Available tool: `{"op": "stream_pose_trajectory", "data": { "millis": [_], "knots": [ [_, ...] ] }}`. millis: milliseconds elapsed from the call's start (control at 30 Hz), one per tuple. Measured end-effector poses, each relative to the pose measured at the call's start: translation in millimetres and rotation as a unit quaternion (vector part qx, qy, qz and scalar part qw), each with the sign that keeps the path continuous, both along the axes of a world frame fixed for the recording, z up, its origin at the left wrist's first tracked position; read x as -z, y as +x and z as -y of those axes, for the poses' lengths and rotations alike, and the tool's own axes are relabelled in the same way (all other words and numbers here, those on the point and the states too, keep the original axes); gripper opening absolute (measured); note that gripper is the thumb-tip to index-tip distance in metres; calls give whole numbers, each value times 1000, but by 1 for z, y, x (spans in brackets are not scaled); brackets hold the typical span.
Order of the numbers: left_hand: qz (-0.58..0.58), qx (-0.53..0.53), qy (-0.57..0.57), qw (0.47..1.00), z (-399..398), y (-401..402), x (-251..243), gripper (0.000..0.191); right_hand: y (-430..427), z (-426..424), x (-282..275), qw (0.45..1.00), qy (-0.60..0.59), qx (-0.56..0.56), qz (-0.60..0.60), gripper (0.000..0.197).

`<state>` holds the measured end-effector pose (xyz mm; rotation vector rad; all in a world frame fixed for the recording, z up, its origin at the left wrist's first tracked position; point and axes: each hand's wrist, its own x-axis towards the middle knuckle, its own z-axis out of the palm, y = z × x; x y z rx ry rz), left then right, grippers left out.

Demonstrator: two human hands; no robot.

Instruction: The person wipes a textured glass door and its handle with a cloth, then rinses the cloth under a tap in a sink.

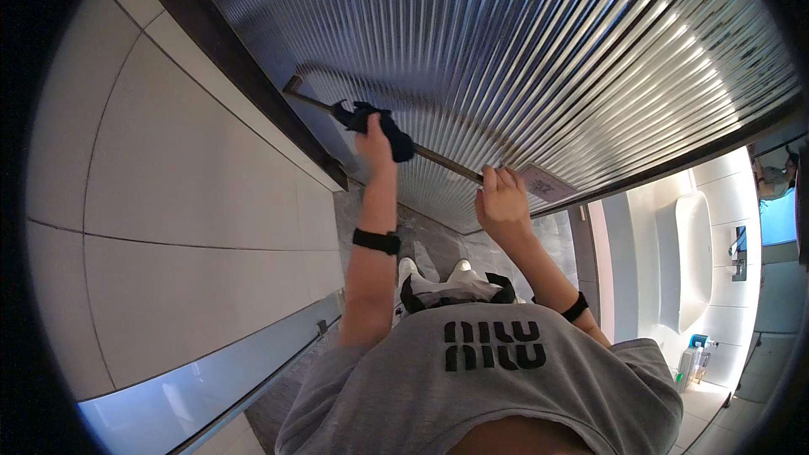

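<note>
A long dark metal door handle bar (447,163) runs across a ribbed glass door panel (480,44). My left hand (376,142) is on a bunched black cloth (399,139) that lies around the bar's left part; the far side of the cloth and some of my fingers are hidden. My right hand (504,196) grips the bar near its right end, with the fingers curled over it. Just right of that hand, a pinkish sticker (547,183) with markings is on the glass.
Large pale wall tiles (189,158) stand at the left, beside the dark door frame (253,69). A white washbasin (694,262) and bottles (692,363) are at the right, near a lit mirror. Grey floor tiles (556,237) lie below.
</note>
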<state>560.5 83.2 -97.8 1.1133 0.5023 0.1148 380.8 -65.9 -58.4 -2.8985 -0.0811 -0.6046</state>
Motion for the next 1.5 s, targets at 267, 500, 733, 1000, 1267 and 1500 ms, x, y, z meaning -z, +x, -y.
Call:
{"op": "stream_pose_trajectory", "data": {
  "millis": [267, 500, 733, 1000, 1267, 1500],
  "knots": [
    [-65, 11, 132, 989, -91, 111, -29, 52, -3, -4, 4, 999, -7, 29, 16, 36],
    [-78, 170, 657, 731, -138, 170, -7, 49, -1, -17, -4, 999, -6, 35, 10, 37],
    [-55, 203, 721, 660, -122, 172, -35, 44, 0, -15, -2, 998, -11, 57, -6, 40],
    [-139, 190, 626, 743, -169, 254, 9, 40, -2, -20, 1, 999, -12, 35, 4, 45],
    [-47, -4, 346, 937, -114, 151, -2, 77, -6, -11, 11, 999, -38, 37, 8, 43],
    [-1, -32, 26, 999, -10, 36, -16, 50, -7, -6, 15, 999, -26, 40, 19, 46]
  ]
}}
